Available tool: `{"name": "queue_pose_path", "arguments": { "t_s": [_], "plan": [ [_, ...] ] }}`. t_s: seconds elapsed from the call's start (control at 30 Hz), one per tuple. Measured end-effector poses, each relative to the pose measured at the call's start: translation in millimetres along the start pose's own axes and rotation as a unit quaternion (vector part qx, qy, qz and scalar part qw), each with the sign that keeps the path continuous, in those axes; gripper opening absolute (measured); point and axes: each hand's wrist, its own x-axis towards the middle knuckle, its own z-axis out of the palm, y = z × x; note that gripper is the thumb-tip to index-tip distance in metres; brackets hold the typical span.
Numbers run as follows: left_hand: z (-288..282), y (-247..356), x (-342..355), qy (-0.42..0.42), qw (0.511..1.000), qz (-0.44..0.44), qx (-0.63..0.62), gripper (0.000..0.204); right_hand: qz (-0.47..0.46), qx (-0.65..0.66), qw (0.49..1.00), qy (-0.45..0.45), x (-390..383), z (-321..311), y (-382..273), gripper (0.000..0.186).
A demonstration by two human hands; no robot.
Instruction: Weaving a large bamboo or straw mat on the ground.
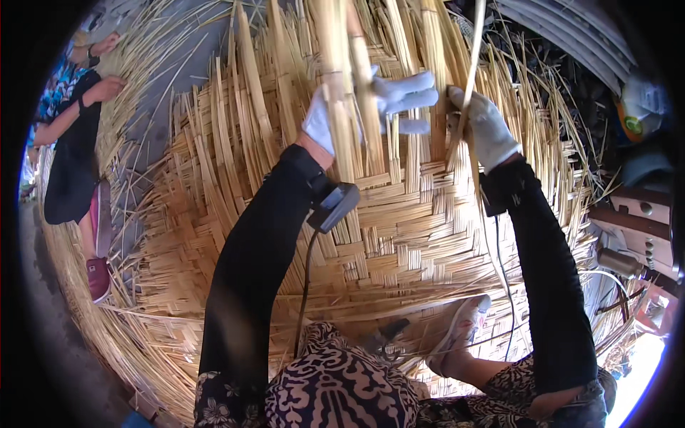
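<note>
A large mat of woven, flattened reed strips point(385, 267) spreads under my hands, its loose strips fanning upward at the far side. My left hand point(405, 94), in a pale grey glove, has its fingers stretched out to the right. Raised reed strips point(342, 93) cross in front of its palm and hide the middle of the hand. My right hand point(491, 132), gloved too, is closed with thumb and fingers pinched on a long, narrow reed strip point(474, 53). That strip runs down past the wrist over the weave. Wider upright strips point(432, 64) stand between the hands.
Another person point(75, 121) sits at the far left among loose reeds point(146, 71). My foot in a light shoe point(462, 332) rests on the mat. A wooden object point(638, 221) and a dark bottle-like thing point(617, 262) lie at right. Cables hang from both wrist devices point(334, 207).
</note>
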Motion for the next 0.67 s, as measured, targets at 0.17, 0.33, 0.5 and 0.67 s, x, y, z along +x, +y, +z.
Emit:
{"name": "queue_pose_path", "arguments": {
  "t_s": [0.17,0.33,0.5,0.67],
  "plan": [
    [-27,-3,-2,0.088,0.968,-0.161,-0.169,0.038,-0.032,-0.024,0.992,-0.120,11,-15,7,0.022],
    [-11,0,-2,0.187,0.968,-0.137,-0.097,0.040,0.027,-0.462,0.856,-0.231,21,-16,-27,0.021],
    [0,12,-14,0.272,0.956,-0.048,-0.095,0.037,0.082,-0.450,0.846,-0.274,11,-30,-26,0.025],
    [12,16,-3,0.552,0.832,-0.046,0.001,0.045,-0.051,-0.332,0.925,-0.178,-21,-38,-20,0.035]
  ]
}}
